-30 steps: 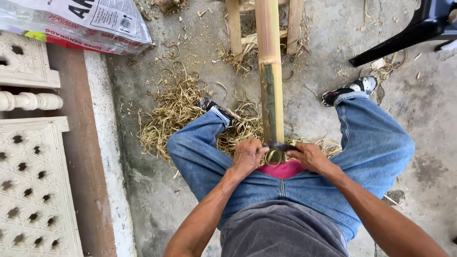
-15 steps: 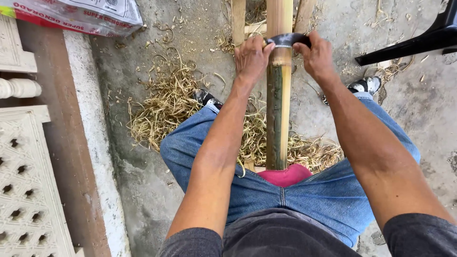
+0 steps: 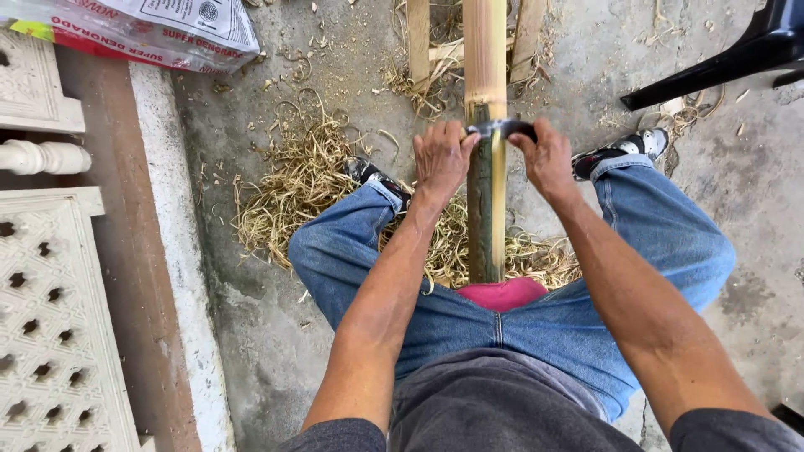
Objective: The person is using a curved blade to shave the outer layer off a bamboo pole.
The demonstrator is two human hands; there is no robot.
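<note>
A seated person's left hand [image 3: 442, 159] and right hand [image 3: 546, 157] are each clenched on one end of a dark, curved two-handled blade [image 3: 501, 128] laid crosswise on a bamboo pole [image 3: 486, 100], fingers wrapped tight on either side of the stalk. The pole runs straight out from the lap, its near end butted against a pink pad [image 3: 502, 293] on the blue jeans [image 3: 578, 310]; beyond the blade the surface is pale and bare, while the stretch nearer the body is green skin with one light stripe already scraped along it. By the look of it the skin is being shaved off, with the blade set at the far end of a stroke; the next pull would seem to call for an even two-handed draw toward the body, kept square to the pole. Curled straw-coloured shavings [image 3: 310, 180] lie heaped on the concrete floor [image 3: 251, 335] between and beside the black-and-white shoes [image 3: 377, 176]. Split bamboo slats [image 3: 419, 42] lie beside the pole's far end, a printed sack [image 3: 151, 29] at the upper left, white pierced panels [image 3: 50, 318] along the left edge, and a black chair leg [image 3: 712, 71] at the upper right. The knees flank the pole closely.
</note>
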